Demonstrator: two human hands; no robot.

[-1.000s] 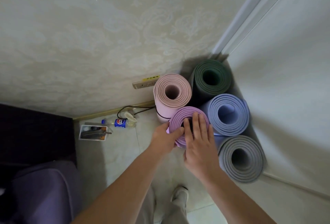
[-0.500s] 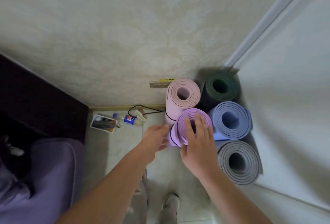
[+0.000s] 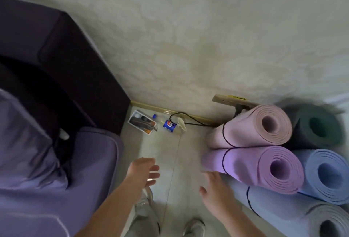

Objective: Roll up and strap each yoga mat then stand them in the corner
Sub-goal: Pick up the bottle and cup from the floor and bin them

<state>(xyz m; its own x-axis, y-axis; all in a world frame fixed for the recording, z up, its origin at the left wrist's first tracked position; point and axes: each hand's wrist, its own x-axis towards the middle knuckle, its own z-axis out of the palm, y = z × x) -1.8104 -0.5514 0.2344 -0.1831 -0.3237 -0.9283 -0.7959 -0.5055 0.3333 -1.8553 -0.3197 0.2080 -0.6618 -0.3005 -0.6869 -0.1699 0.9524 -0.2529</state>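
Observation:
Several rolled mats stand together in the corner at the right. The purple mat (image 3: 251, 163), with a dark strap round it, is in front. Behind it stand the pink mat (image 3: 253, 129) and the dark green mat (image 3: 317, 127). The blue mat (image 3: 328, 174) and the grey mat (image 3: 328, 223) stand to its right. My left hand (image 3: 143, 170) hovers over the floor with relaxed fingers, holding nothing. My right hand (image 3: 217, 193) is spread just below the purple mat's side; whether it touches the mat I cannot tell.
A purple sofa (image 3: 56, 161) and a dark cabinet (image 3: 56, 57) fill the left. Near the skirting lie a cola bottle (image 3: 170, 125), a small box (image 3: 141, 124) and a black cable (image 3: 188, 119). A wall socket (image 3: 232, 99) sits above the pink mat.
Both hands have come off the purple mat and drawn back toward me. The left hand has swung away to the left. The view has turned left, so the mats lie further right.

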